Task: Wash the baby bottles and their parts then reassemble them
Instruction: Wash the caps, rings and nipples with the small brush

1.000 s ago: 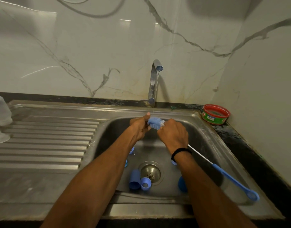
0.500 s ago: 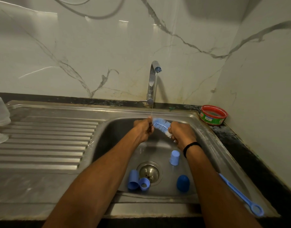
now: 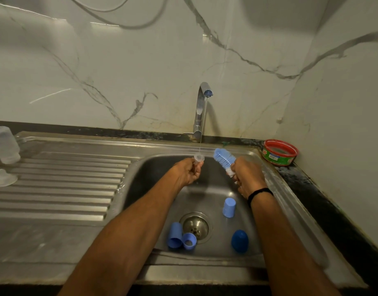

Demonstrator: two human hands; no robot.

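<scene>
My left hand holds a small clear bottle teat under the thin stream from the tap. My right hand grips the blue bottle brush just below its bristles, head tilted up and left, apart from the teat. On the floor of the steel sink lie blue parts: a light blue cap standing, a dark blue dome cap, a blue tube-shaped piece and a blue ring by the drain.
A ribbed drainboard stretches left of the basin, with a clear bottle upside down and a clear teat at its far left. A red-rimmed green tub sits on the dark counter at the right corner.
The brush head has pulled out of the teat and swung right and upward. The teat in my left hand now sits alone under the water stream.
</scene>
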